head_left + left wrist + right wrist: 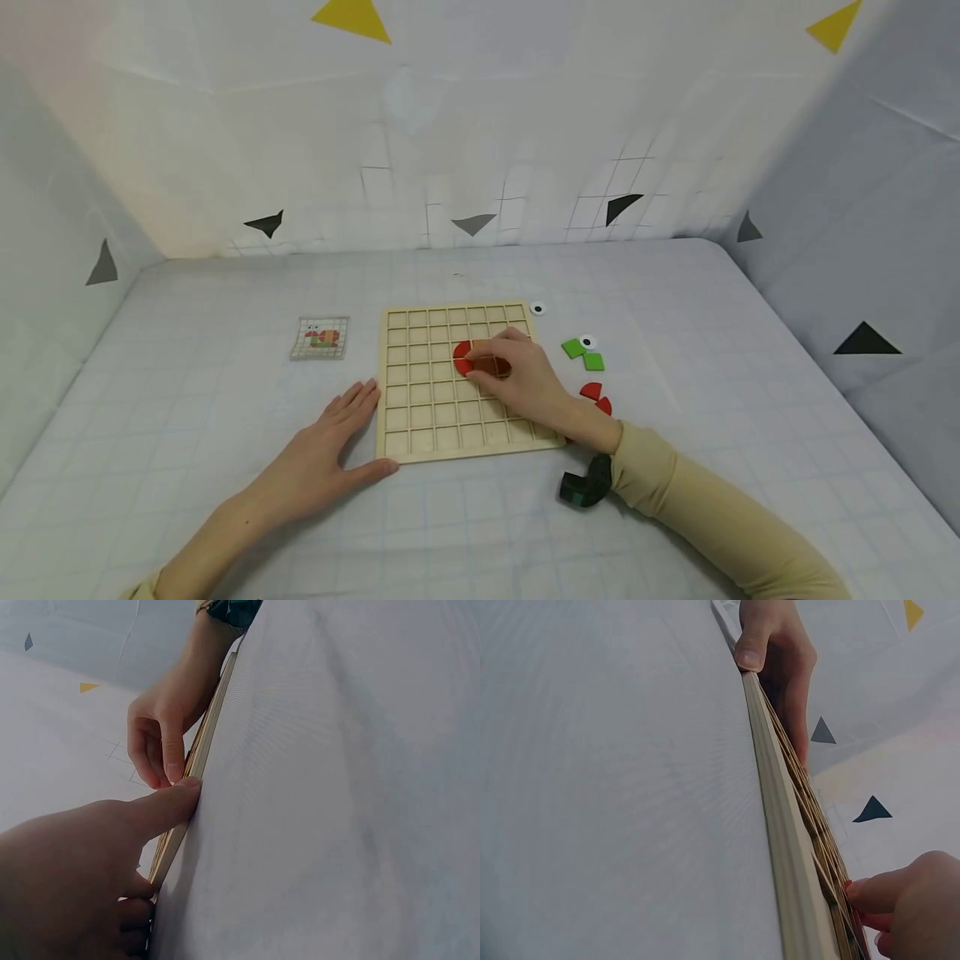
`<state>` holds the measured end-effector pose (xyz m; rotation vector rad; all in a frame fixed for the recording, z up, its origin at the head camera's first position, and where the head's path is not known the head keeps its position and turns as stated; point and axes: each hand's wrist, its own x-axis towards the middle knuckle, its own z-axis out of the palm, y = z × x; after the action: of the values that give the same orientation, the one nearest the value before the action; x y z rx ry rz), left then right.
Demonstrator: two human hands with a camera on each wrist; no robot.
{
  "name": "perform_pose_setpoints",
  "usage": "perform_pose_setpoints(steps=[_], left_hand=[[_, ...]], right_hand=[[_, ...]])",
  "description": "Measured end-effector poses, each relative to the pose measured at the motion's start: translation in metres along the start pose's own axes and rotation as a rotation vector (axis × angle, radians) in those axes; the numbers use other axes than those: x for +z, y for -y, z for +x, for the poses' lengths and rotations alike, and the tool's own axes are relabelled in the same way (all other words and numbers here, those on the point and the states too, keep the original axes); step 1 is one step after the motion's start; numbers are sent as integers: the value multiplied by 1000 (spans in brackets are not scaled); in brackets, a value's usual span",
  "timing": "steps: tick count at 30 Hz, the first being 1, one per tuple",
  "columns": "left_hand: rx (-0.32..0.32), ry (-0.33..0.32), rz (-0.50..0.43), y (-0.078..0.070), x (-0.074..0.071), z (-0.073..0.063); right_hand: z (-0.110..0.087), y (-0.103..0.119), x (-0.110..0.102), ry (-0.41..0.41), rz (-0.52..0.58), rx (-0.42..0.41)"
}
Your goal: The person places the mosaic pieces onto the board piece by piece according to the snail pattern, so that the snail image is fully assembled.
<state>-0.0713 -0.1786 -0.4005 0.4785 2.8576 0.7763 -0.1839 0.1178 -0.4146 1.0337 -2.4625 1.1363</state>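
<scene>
A pale wooden grid board (pixel 420 417) lies flat in the middle of the table. My left hand (pixel 330 450) rests at its left side, fingers fairly straight against the edge and thumb at the near left corner. My right hand (pixel 525 379) is over the board, its thumb and index finger pinching a red rounded piece (pixel 460 358) low in the grid. Orange pieces (pixel 491 365) sit beside the red, partly hidden under the fingers. In the right wrist view a bit of red piece (pixel 848 884) shows at the right fingertips.
Left of the board lies a small gridded picture card (pixel 320 338). To the right are green squares (pixel 593 362), white eye discs (pixel 537 308) and red quarter-circle pieces (pixel 591 390). A black wrist device (pixel 587 483) is at the right wrist. White cloth walls surround the table.
</scene>
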Motion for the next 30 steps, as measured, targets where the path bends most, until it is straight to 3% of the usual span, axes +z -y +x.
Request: perform_pose_setpoints(steps=[30], left_hand=[[-9,11,2,-2,-1,0]], right_hand=[[0,-3,0,-13,-33,-52]])
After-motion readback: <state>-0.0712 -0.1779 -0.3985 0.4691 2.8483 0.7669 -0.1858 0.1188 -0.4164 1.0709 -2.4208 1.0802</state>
